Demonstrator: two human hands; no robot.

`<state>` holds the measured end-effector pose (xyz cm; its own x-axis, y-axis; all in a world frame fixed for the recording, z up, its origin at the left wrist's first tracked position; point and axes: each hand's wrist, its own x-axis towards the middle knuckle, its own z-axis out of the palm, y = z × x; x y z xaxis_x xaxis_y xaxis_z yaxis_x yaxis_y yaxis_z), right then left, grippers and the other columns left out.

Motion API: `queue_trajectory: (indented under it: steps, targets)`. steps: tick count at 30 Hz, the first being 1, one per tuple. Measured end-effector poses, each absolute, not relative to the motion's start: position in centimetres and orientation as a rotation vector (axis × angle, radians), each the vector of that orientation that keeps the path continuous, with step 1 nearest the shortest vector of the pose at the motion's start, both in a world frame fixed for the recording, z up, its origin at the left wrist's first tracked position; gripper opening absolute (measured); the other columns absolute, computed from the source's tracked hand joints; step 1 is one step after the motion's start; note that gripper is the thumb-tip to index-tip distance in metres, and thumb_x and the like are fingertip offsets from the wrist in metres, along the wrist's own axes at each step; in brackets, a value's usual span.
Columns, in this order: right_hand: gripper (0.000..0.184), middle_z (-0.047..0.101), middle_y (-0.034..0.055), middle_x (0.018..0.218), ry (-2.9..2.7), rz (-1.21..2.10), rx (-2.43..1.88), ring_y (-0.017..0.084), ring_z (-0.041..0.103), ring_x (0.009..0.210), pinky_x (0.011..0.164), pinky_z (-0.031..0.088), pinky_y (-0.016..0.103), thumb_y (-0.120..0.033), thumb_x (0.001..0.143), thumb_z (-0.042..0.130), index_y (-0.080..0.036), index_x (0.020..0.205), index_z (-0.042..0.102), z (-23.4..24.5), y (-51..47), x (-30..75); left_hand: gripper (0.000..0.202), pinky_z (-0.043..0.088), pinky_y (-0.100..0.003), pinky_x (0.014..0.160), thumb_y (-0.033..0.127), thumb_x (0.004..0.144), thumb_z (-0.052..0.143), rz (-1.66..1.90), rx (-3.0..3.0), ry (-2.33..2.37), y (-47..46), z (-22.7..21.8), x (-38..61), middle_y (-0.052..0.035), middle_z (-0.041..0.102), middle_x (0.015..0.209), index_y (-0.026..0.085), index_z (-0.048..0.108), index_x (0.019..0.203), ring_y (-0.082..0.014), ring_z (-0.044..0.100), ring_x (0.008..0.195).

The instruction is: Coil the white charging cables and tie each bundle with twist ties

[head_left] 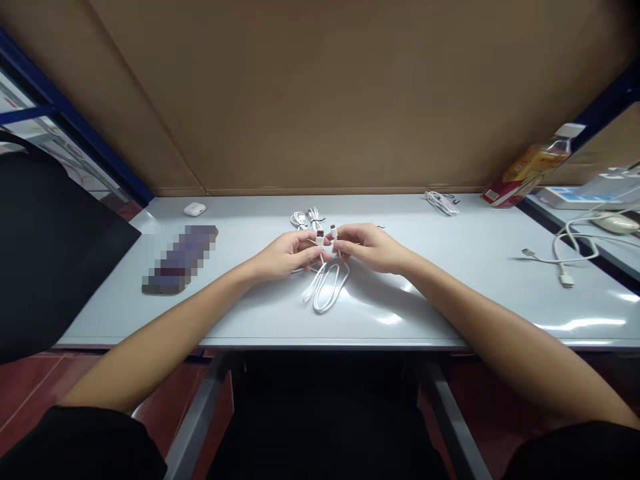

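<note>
Past the hands (287, 257) (373, 248), a bottle (537, 163) holds amber liquid.

Cable (324, 288) white. Table (450, 293) pale grey. Back panel (320, 100) plain brown. Frame (65, 107) dark blue. Floor (30, 393) dark red. Far-right bottle (530, 167) has yellow-and-red label. Sleeves (75, 440) black.

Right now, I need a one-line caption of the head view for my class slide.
The left hand and right hand hold the ends of a white cable together above a pale grey table.
</note>
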<state>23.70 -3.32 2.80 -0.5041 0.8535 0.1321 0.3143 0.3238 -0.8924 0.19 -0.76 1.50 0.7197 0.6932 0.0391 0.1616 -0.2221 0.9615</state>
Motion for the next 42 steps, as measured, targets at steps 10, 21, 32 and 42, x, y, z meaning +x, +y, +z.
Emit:
queue_trajectory:
  steps: [10,21,32,42]
  targets:
    - [0.021,0.075,0.0060,0.093,-2.091,0.635,-0.896,0.018,0.067,0.077,0.070,0.055,0.032,-0.022,0.095,0.060,-0.020,0.103,0.079,1.9,-3.1,24.0,0.028,0.059,-0.034,0.085,0.038,0.094,0.069,0.817,1.960,0.673,-0.7,0.5,0.1,-0.0097,0.080,0.109,0.018,0.077,0.112,-0.0237,0.076,0.100]
    - [0.025,0.070,0.0088,0.112,-2.114,0.291,-0.775,0.022,0.070,0.093,0.081,0.060,0.042,-0.025,0.099,0.056,-0.030,0.106,0.080,2.4,-4.4,23.4,0.021,0.057,-0.037,0.087,0.037,0.095,0.066,1.028,2.279,0.710,-1.5,1.3,0.0,-0.0068,0.081,0.098,0.023,0.082,0.096,-0.0232,0.073,0.092]
    - [0.034,0.063,0.0033,0.085,-1.531,0.987,-1.007,0.019,0.063,0.080,0.072,0.057,0.036,-0.038,0.093,0.065,-0.024,0.124,0.067,5.3,-2.1,26.8,0.034,0.043,-0.023,0.049,0.017,0.081,0.059,1.020,1.141,0.644,1.1,5.2,-2.8,0.0044,0.044,0.055,0.009,0.075,0.109,-0.0087,0.039,0.046]
    - [0.022,0.026,-0.0056,0.060,-1.389,1.339,-1.442,0.011,0.023,0.049,0.042,0.023,0.029,-0.022,0.080,0.070,-0.015,0.100,0.073,7.2,0.4,36.1,0.037,0.027,-0.018,0.036,0.013,0.073,0.053,0.839,1.059,0.784,4.7,6.3,-8.6,0.0076,0.027,0.046,0.004,0.075,0.101,-0.0060,0.018,0.038]
